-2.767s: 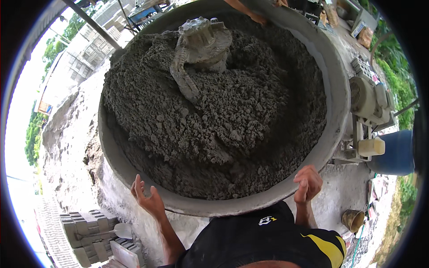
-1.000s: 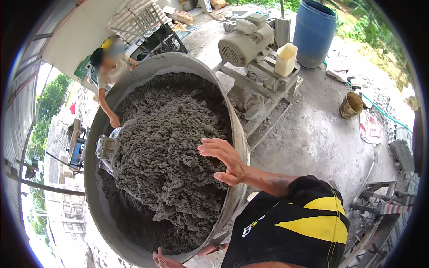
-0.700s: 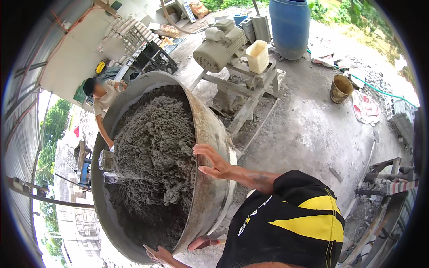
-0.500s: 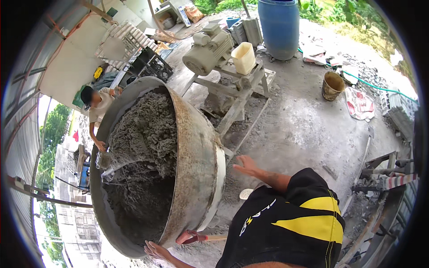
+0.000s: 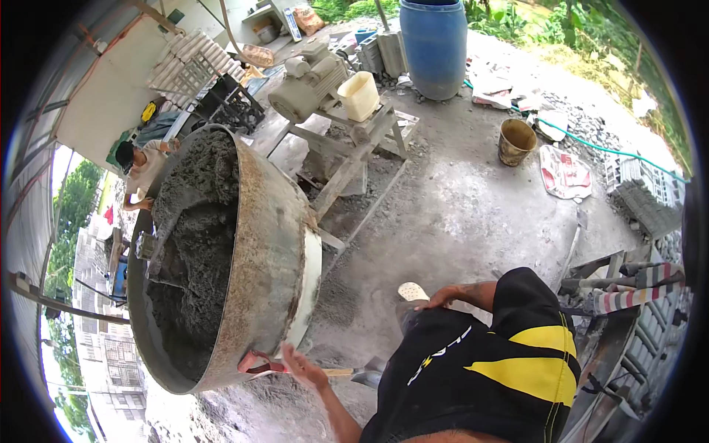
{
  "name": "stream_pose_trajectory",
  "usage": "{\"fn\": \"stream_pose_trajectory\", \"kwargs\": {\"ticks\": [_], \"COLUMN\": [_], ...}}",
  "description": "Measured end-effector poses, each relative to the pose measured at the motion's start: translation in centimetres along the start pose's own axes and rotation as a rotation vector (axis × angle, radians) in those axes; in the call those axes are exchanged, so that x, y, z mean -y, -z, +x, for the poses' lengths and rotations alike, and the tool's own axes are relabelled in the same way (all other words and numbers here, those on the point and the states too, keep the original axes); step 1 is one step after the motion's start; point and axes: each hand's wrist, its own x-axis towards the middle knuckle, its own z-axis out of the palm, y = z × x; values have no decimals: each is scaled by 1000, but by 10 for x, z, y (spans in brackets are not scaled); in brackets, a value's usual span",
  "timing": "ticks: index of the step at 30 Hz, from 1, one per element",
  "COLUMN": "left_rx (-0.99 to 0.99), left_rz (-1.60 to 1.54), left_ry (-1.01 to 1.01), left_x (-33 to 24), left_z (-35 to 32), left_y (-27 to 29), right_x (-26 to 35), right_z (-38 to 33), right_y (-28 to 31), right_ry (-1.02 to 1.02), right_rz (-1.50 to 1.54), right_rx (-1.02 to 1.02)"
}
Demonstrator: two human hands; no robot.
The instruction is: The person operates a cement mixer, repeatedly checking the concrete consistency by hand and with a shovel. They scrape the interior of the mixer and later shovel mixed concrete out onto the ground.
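Two hands show: the left hand (image 5: 301,367), fingers spread loose, reaches over a red-handled shovel (image 5: 310,368) lying below the mixer pan (image 5: 258,251); the right hand (image 5: 439,297) rests slack on the thigh. Farther off lie a printed white sack (image 5: 565,171), a bucket (image 5: 515,141), a cream jug (image 5: 359,95) and a blue barrel (image 5: 434,46).

Mortar (image 5: 193,244) in pan (image 5: 269,251), barrel (image 5: 434,46) behind

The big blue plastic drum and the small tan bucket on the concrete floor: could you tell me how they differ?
The big blue plastic drum is much larger and taller than the small tan bucket. The drum is clean blue; the bucket is tan and soiled. The bucket's open mouth shows; the drum's top is cut off. Both stand upright on the concrete floor.
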Motion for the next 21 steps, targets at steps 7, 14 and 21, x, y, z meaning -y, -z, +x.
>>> {"fn": "stream_pose_trajectory", "kwargs": {"ticks": [7,14,21], "left_rx": [1180,1558,1396], "left_rz": [169,149,97], "left_ry": [481,717,1036], "left_x": [48,31,29], "left_z": [-163,-239,-274], "left_y": [-118,-209,-230], "right_x": [-12,-202,-189], "right_z": [-15,50,-25], "right_y": [49,110,124], "right_ry": [495,1280,403], "right_rz": [303,-522,-554], "right_rx": [-270,174,87]}}
